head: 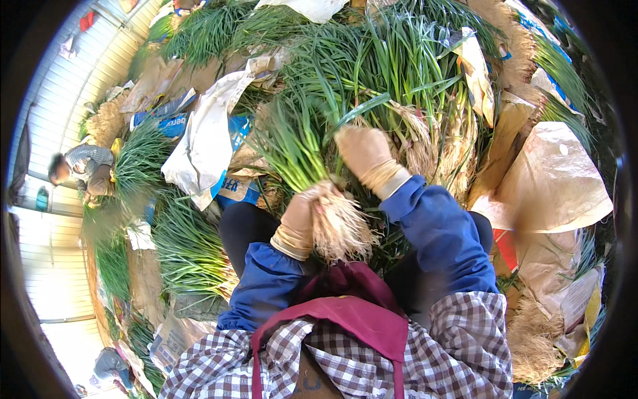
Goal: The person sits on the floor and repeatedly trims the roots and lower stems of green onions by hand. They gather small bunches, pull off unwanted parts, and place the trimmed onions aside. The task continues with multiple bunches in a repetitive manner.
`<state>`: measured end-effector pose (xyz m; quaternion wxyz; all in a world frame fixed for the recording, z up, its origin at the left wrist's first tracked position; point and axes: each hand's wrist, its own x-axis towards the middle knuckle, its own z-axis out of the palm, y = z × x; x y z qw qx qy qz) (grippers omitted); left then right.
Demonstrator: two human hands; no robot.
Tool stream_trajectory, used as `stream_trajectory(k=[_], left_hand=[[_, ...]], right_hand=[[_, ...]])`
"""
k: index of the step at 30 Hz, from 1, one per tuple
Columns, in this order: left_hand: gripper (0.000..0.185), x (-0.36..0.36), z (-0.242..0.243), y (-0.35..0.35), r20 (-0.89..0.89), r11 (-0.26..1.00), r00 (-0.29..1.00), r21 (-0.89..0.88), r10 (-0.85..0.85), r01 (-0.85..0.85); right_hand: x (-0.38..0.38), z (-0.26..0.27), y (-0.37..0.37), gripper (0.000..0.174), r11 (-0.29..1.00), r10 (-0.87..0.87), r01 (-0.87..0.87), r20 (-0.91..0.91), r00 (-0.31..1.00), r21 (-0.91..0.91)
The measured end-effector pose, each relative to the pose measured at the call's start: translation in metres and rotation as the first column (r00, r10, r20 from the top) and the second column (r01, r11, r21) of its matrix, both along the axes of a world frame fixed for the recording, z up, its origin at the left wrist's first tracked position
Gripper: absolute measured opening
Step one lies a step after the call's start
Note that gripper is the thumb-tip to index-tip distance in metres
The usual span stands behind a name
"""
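Note:
My left hand (pixel 298 223), in a tan glove, grips a bunch of leafy allium greens (pixel 301 162) by the pale stem bases. Its fibrous roots (pixel 344 224) fan out towards my lap, and the leaves point away from me. My right hand (pixel 366 152), gloved alike, is curled just beyond the bunch. A long green leaf (pixel 360 110) crosses in front of its fingers; whether they hold anything is hidden. Past that hand lies a large heap of the same greens (pixel 398 55), with rooted bundles (pixel 456 144) on its right side.
A white sack sheet (pixel 207 134) and more greens (pixel 192 244) lie to my left. Brown paper sacking (pixel 548 179) and a root pile (pixel 538 339) are on my right. Two people (pixel 92 167) (pixel 110 366) work at the far left, near a pale ribbed wall (pixel 55 99).

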<state>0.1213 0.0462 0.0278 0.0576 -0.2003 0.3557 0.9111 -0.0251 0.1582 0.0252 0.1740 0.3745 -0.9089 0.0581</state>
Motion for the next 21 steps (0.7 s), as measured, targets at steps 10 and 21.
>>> stream_trajectory(k=[10,21], left_hand=[[0.028,0.023,0.007,-0.042,-0.238,0.87,0.961,0.493,0.142,-0.007],[0.028,0.034,0.026,-0.048,-0.164,0.975,0.982,0.213,0.09,-0.054]], right_hand=[[-0.015,0.018,0.036,0.039,0.589,0.785,0.202,0.614,0.087,-0.782],[-0.016,0.056,0.03,0.03,0.642,0.643,0.149,0.634,0.43,-0.752]])
